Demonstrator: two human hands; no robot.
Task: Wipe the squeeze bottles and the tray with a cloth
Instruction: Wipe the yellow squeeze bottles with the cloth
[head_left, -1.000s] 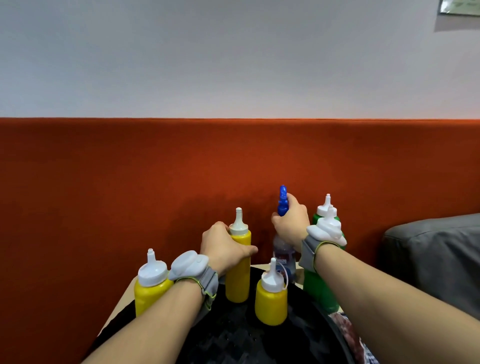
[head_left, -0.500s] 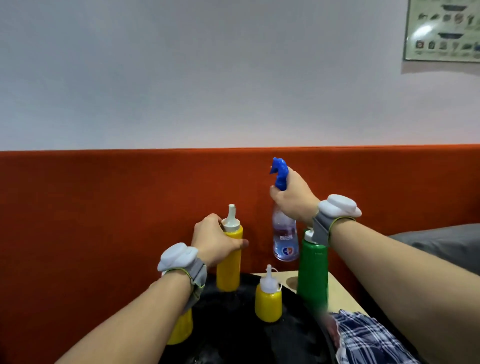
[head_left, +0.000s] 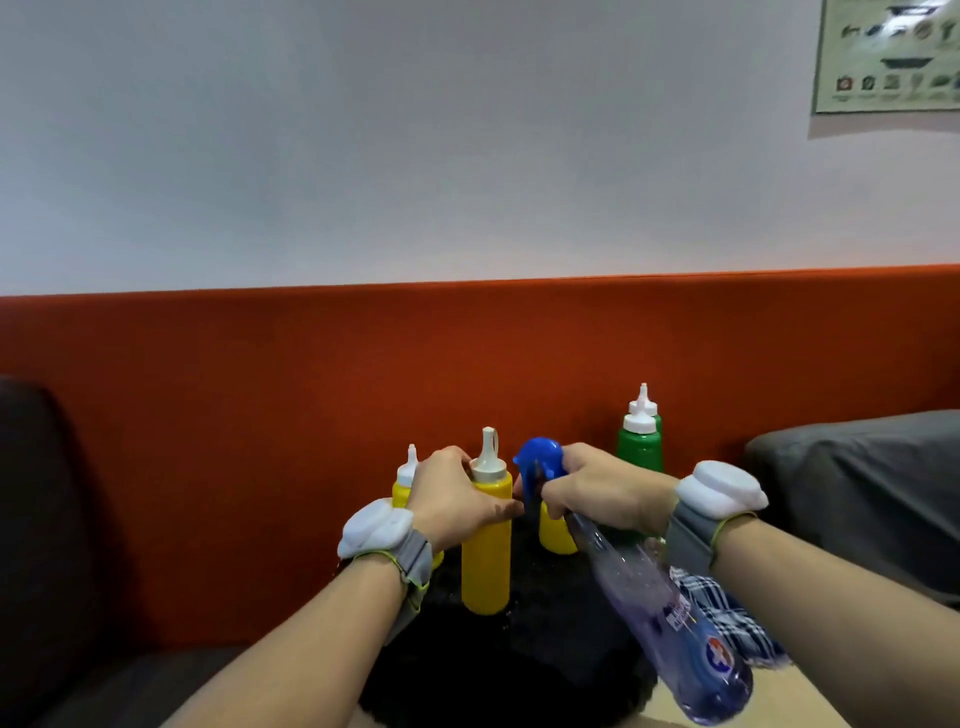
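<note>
Bottle (head_left: 485, 551) in left hand (head_left: 452, 499)

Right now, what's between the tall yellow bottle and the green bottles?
In the head view: the blue head of the spray bottle, held by the right hand, and a short yellow bottle partly hidden behind that hand.

Left grip (head_left: 457, 506) and right grip (head_left: 602, 493) both curled.

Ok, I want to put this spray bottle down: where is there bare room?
The tray looks bare in front of the tall yellow bottle; so does the table nearer than the checked cloth. Farther back, small yellow bottles and green bottles crowd it.
</note>
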